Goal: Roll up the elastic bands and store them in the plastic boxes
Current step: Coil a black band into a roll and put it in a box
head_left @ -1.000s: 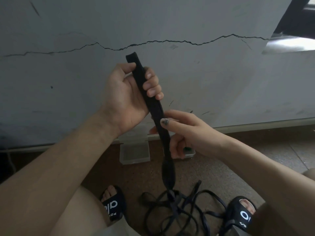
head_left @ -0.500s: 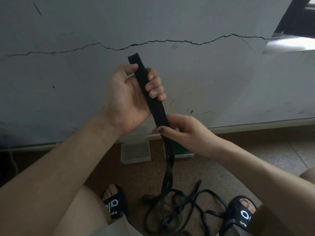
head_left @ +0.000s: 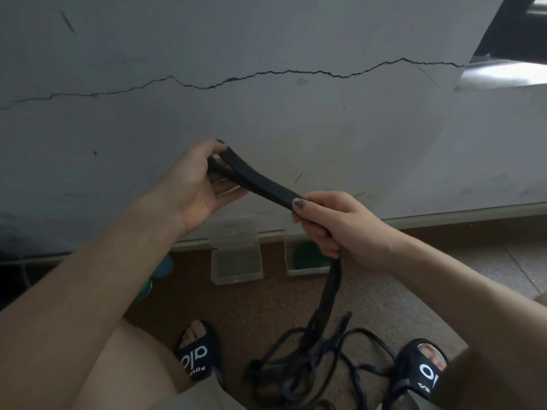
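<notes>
Lowered from its upright pose of a moment ago, the black elastic band (head_left: 260,180) now slants down to the right, its end folded into a small loop pinched in the left hand (head_left: 194,184). Gripped lower down in the curled fingers of the right hand (head_left: 334,229), the band hangs to a tangle of bands (head_left: 310,368) lying between two sandals. Two clear plastic boxes (head_left: 236,261) stand by the cracked wall (head_left: 266,113).

Two bare forearms reach in from 7 and 4 o'clock. The left hand (head_left: 196,184), palm turned inward, pinches with thumb and curled fingers. The right hand (head_left: 334,224), at its 4 o'clock, is closed in a fist-like grip.
</notes>
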